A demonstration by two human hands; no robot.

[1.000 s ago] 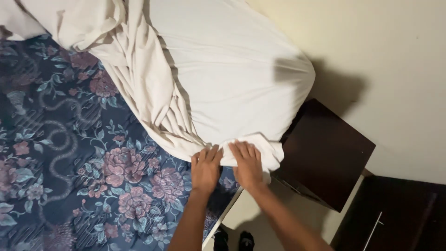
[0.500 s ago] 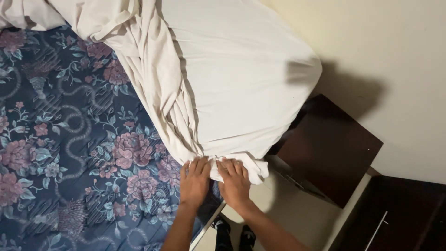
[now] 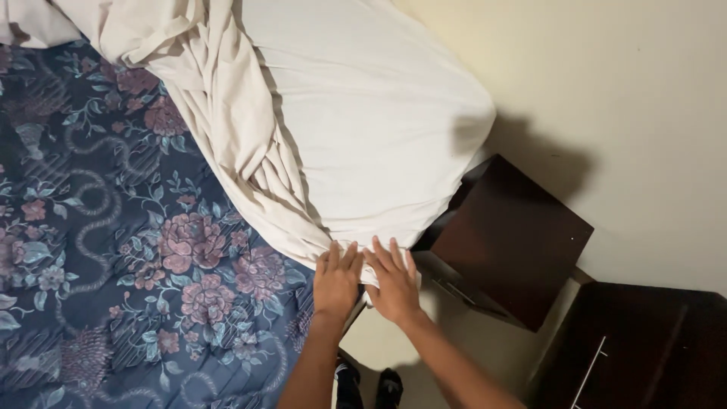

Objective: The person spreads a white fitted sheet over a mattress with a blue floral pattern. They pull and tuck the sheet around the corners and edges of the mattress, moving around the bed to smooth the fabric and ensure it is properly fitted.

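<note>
A cream fitted sheet (image 3: pixel 363 129) covers the far corner of a mattress with a dark blue floral cover (image 3: pixel 129 273). Its loose edge runs in bunched folds (image 3: pixel 242 151) diagonally across the bed. Both hands rest side by side on the sheet's hem at the bed's near edge. My left hand (image 3: pixel 335 279) lies flat with fingers together on the folds. My right hand (image 3: pixel 391 279) presses on the hem right beside it, fingers spread. Neither hand visibly grips the cloth.
A dark brown nightstand (image 3: pixel 507 238) stands close against the bed to the right. Another dark cabinet with a metal handle (image 3: pixel 636 348) sits at the bottom right. A cream wall (image 3: pixel 606 91) is behind. My feet in dark shoes (image 3: pixel 367 386) stand on pale floor.
The view has shifted, so hands and sheet sit lower and more left than a second ago. Both hands stay together on the sheet's hem, now pressed flatter.
</note>
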